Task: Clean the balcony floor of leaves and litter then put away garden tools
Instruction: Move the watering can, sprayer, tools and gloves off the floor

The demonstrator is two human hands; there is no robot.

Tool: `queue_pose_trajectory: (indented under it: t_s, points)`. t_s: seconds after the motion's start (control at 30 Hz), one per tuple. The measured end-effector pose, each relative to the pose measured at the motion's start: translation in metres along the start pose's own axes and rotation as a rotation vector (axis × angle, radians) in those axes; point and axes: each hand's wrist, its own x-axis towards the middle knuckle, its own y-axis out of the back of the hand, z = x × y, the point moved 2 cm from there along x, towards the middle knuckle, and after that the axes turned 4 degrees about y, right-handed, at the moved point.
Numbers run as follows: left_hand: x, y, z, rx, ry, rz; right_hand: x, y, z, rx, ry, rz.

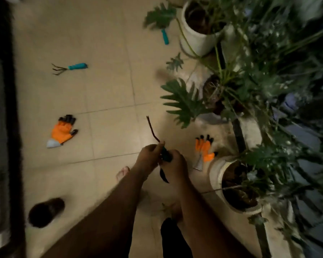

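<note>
— What is carried by the tiled floor?
— Listed: hand rake, teal-handled tool, two orange gloves, three white pots, dark round object.

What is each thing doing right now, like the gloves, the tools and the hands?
Left hand: pinching a twig.
Right hand: curled round a teal-handled tool.
Twig: held, sticking up off the floor.
Teal tool: held, mostly hidden.
Rake: lying on the floor, untouched.
Left glove: flat on the floor.
Right glove: on the floor beside a pot.
Far tool: lying by the white pot, head hidden by a leaf.
</note>
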Motion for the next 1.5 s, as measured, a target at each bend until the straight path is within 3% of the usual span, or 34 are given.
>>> queue_pose_trajectory:
  t_s: [0.2, 0.33, 0.47, 0.7, 0.93, 1.17, 1.5]
  points:
    - [-0.046, 0.087, -0.021, -0.367, -0.026, 0.176, -0.055, -0.034, -0.068, 0.025, 0.213, -0.273]
    - [-0.055, 0.156, -0.048, -0.662, 0.012, 0.26, -0.063, -0.076, -0.102, -0.009, 0.269, -0.286]
    - [-0.061, 0.223, -0.07, -0.783, 0.022, 0.304, -0.061, -0.129, -0.137, -0.033, 0.327, -0.233]
    - [-0.084, 0.344, -0.077, -0.806, 0.025, 0.3, -0.068, -0.2, -0.218, -0.032, 0.293, -0.268]
    - [-0.091, 0.429, -0.026, -0.769, -0.021, 0.28, -0.053, -0.227, -0.306, -0.044, 0.29, -0.241]
    - [-0.039, 0.454, 0.024, -0.743, -0.025, 0.244, 0.014, -0.233, -0.348, -0.062, 0.271, -0.253]
    - [0.038, 0.482, 0.135, -0.797, 0.016, 0.357, 0.124, -0.22, -0.442, -0.285, 0.379, -0.384]
